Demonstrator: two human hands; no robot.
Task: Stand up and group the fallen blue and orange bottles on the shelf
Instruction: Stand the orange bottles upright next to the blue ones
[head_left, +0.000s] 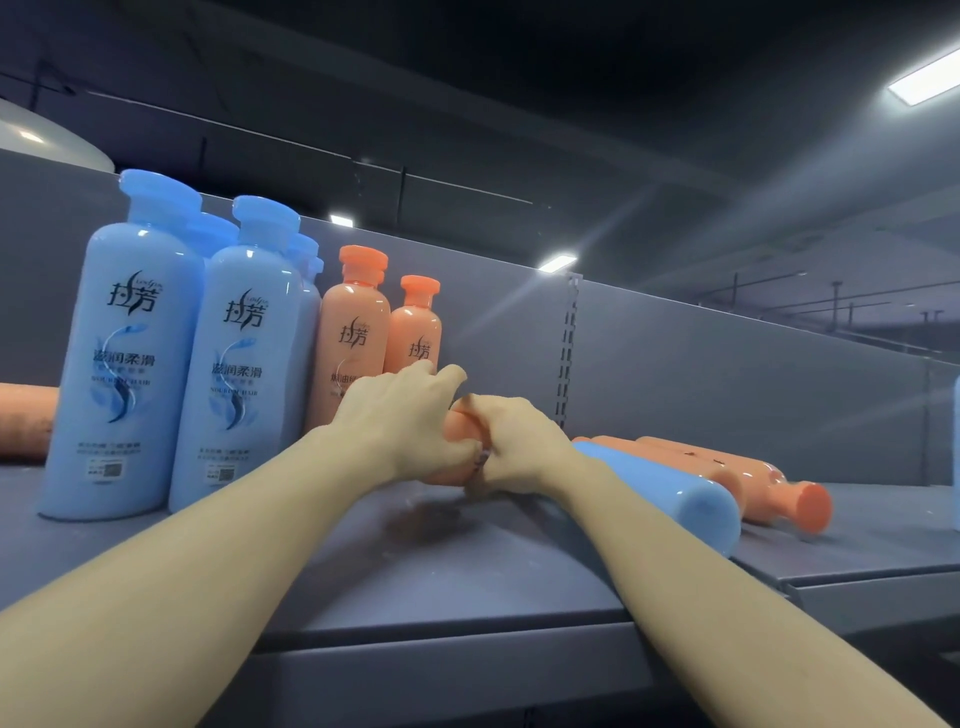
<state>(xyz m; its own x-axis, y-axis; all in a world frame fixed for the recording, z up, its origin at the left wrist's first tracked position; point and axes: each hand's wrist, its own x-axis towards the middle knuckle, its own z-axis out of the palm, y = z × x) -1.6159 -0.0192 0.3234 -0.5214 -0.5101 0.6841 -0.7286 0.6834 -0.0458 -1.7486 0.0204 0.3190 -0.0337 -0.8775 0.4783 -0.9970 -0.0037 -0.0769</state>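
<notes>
On the grey metal shelf (467, 566), upright glossy blue plastic bottles (122, 358) and orange ones (353, 338) already stand grouped. The fallen blue bottle (670, 499) and orange bottles (753, 480) lie right, crowding the lift. Left hand (400, 421) and right hand (511, 449) both grip a lying orange plastic bottle (460, 441); it probably needs tipping upright beside its group.

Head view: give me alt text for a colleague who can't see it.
Both hands, left hand and right hand, grip a lying orange bottle on the grey shelf. Left stand upright blue bottles and upright orange bottles; right lie a fallen blue bottle and fallen orange bottles.
</notes>
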